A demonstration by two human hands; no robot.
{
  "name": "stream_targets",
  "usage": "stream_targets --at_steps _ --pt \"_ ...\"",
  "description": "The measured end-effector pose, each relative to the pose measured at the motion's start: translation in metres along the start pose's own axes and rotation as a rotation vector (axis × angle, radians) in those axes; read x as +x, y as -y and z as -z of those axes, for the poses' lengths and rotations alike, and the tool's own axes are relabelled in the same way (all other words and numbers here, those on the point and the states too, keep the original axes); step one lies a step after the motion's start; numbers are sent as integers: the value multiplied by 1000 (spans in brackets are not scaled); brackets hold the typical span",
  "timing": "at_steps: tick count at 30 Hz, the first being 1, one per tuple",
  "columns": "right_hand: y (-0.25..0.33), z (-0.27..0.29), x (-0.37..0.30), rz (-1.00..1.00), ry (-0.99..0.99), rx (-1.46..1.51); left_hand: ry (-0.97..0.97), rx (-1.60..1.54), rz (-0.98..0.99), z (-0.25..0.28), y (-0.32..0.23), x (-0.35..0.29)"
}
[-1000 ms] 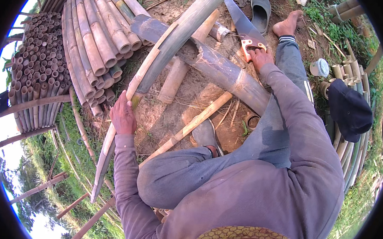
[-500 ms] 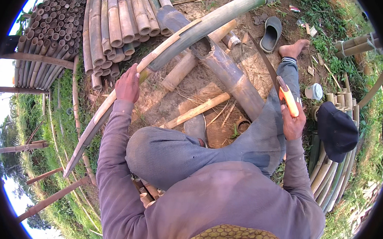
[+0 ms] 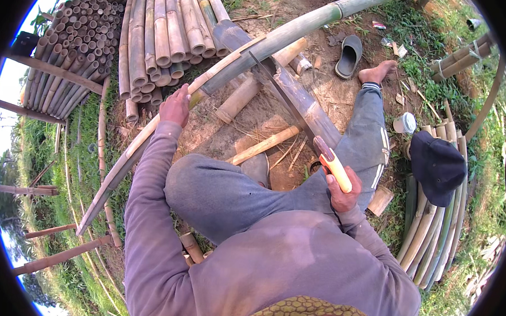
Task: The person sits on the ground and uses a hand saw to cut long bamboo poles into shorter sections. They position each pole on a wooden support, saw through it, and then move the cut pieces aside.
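Observation:
A long bamboo pole (image 3: 292, 32) slants across in front of me, its near-left end partly cut away along its length. My left hand (image 3: 176, 106) is closed round that cut-away part. In my right hand (image 3: 343, 189), by my right thigh, I grip the orange-yellow handle of a handsaw (image 3: 293, 110). Its blade points up and left, and the tip overlaps the pole close to where the cut-away strip ends; whether it touches cannot be told. Under the pole lies a thick, dark bamboo trunk (image 3: 317, 113), resting across a paler bamboo length (image 3: 241, 98).
Bamboo poles (image 3: 168, 27) are stacked ahead on the left, beside a racked pile (image 3: 80, 43). A sandal (image 3: 348, 56) lies near my bare right foot. To the right are a white cup (image 3: 404, 123), a dark cap (image 3: 438, 166) and more bamboo (image 3: 439, 234).
My right hand has brought the saw left, from beside my right leg to the pole, with the blade now slanting up and left. My left hand keeps its hold on the pole.

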State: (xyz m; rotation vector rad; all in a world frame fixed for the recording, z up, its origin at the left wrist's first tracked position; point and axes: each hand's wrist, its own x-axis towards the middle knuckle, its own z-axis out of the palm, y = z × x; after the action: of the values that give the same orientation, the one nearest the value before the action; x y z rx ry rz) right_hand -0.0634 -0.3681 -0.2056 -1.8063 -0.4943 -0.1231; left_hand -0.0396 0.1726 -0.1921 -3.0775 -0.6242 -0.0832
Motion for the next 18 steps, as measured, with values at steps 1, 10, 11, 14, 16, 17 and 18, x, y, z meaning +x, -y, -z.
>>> stream_targets --at_steps 1,10,11,14,16,17,18 --pt "-4 -2 1 16 -11 -6 6 4 -3 2 -1 1" --pt "-23 -9 9 -26 14 69 -36 -45 -41 -8 11 1" --pt "-24 -12 9 -67 23 71 -19 -33 -33 -4 10 1" --pt "-29 -14 14 -134 62 48 4 3 -22 7 1 1" --pt "-40 -12 12 -112 108 -15 -8 18 -32 5 3 1" --pt "-36 -14 14 -99 89 -2 -20 30 -50 3 7 0" --pt "-34 -12 15 -104 95 -24 -9 29 -43 5 2 0"
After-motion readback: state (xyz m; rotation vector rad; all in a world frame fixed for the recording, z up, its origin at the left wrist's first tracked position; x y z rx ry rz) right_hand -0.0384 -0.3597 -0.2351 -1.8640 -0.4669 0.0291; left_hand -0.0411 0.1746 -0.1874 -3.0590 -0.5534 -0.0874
